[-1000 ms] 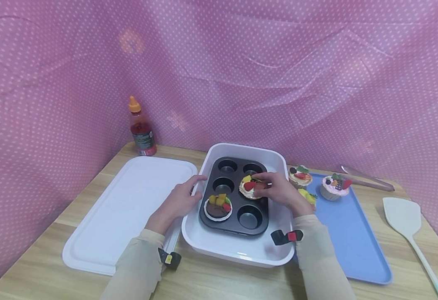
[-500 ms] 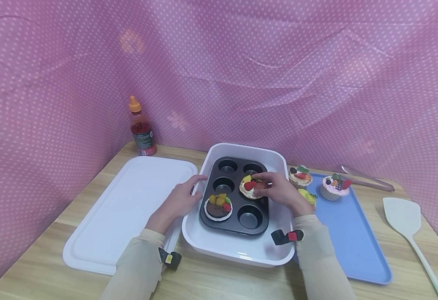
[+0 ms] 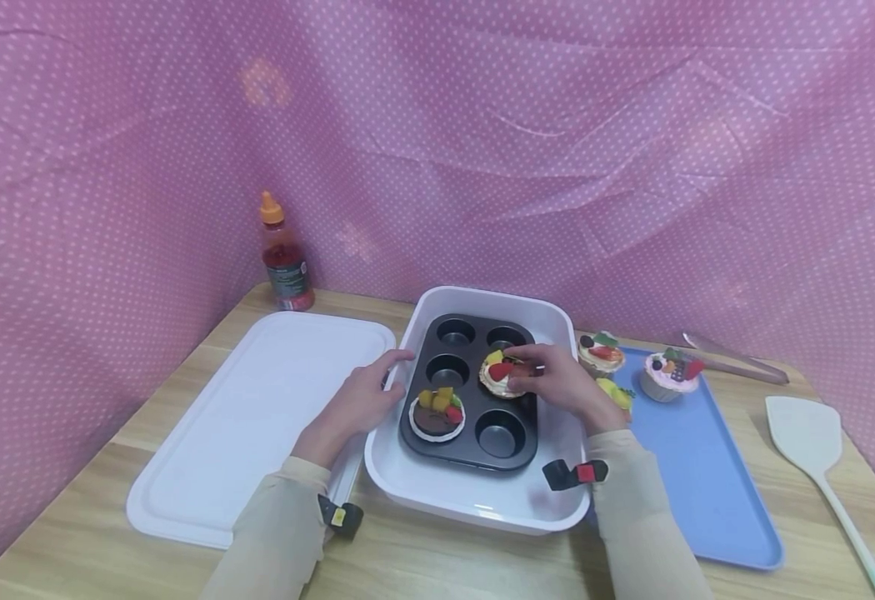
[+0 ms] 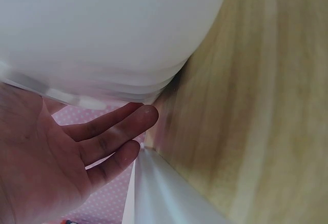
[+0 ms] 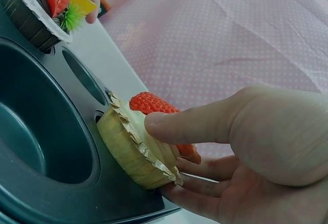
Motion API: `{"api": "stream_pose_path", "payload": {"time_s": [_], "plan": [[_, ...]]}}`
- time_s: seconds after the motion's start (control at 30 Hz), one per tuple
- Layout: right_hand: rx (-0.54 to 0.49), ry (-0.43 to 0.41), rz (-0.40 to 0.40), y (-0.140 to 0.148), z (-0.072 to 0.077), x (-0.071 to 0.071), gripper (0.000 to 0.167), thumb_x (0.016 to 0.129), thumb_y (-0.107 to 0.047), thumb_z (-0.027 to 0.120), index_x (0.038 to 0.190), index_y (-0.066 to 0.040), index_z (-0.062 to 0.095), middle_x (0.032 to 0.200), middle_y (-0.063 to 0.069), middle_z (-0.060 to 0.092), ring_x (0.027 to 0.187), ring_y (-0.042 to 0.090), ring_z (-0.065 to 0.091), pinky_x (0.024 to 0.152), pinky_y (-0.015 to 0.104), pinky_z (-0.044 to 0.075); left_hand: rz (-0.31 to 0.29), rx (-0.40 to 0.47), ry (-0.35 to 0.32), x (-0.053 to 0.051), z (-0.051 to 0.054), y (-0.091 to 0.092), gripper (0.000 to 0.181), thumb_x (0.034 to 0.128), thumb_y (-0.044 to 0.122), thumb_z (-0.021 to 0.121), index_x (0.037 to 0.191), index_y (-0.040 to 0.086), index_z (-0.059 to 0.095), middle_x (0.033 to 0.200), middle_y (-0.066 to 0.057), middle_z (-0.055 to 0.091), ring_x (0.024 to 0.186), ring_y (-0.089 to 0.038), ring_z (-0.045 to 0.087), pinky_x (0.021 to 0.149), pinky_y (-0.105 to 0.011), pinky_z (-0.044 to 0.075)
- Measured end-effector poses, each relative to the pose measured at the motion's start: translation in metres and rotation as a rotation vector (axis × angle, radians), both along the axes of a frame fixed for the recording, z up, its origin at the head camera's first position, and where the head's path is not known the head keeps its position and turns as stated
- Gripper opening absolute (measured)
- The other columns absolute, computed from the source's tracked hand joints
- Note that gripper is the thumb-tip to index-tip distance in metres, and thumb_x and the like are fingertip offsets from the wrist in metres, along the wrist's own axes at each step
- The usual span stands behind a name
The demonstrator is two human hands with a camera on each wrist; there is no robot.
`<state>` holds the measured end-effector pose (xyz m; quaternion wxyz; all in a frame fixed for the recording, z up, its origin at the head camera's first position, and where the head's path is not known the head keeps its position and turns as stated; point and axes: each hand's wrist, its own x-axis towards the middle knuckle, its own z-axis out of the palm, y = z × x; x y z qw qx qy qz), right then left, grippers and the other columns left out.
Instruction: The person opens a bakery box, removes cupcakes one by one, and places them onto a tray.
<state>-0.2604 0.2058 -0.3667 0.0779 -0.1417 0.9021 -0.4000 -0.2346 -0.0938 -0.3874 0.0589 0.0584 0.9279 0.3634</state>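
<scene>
My right hand (image 3: 563, 382) pinches a cream cupcake (image 3: 492, 383) topped with strawberry and yellow fruit, at the middle right cup of a dark muffin pan (image 3: 462, 451). In the right wrist view, the thumb lies over its topping, fingers are at the far side, and the pale wrapper (image 5: 120, 144) sits tilted at the pan. A chocolate cupcake (image 3: 434, 423) with fruit stands in the near left cup. The pan lies inside a white basin (image 3: 475, 518). My left hand (image 3: 357, 405) is at the basin's left rim, its fingers (image 4: 120, 131) extended beside the outer wall.
Left of the basin lies a white board (image 3: 257, 425); a sauce bottle (image 3: 286, 267) stands behind it. A blue tray (image 3: 715, 492) is at right, with a pink cupcake (image 3: 666, 379) and others near the basin. Tongs (image 3: 737, 362) and a spatula (image 3: 805, 429) lie farther right.
</scene>
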Motion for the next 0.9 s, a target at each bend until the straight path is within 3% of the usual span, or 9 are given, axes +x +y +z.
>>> {"api": "stream_pose_path", "payload": {"time_s": [0.37,0.7,0.9], "plan": [[-0.004,-0.005,-0.006,0.0008,-0.0013,0.0000,0.048,0.090,-0.013,0.074,0.136,-0.006,0.062,0.102,0.009,0.072,0.096,0.023,0.062,0.087,0.038,0.051,0.001,0.001,-0.006,-0.0015,-0.0024,-0.0008,0.050,0.1001,0.024,0.052,0.149,0.031,0.045,0.141,-0.015,0.060,0.115,-0.029,0.061,0.105,-0.054,0.049],[-0.007,-0.004,-0.018,0.0008,-0.0023,-0.0008,0.047,0.091,-0.013,0.074,0.136,-0.006,0.063,0.104,0.010,0.072,0.097,0.024,0.061,0.088,0.038,0.052,0.005,0.015,-0.029,-0.0023,-0.0033,-0.0003,0.050,0.1013,0.025,0.051,0.150,0.032,0.044,0.148,-0.014,0.055,0.132,-0.033,0.057,0.109,-0.056,0.046],[-0.011,-0.009,-0.024,0.0014,-0.0037,-0.0019,0.047,0.091,-0.014,0.074,0.136,-0.007,0.063,0.104,0.010,0.071,0.097,0.024,0.061,0.087,0.037,0.051,0.006,0.018,-0.020,-0.0016,-0.0035,0.0003,0.050,0.1012,0.025,0.051,0.150,0.032,0.044,0.147,-0.014,0.056,0.130,-0.033,0.058,0.107,-0.055,0.047]]}}
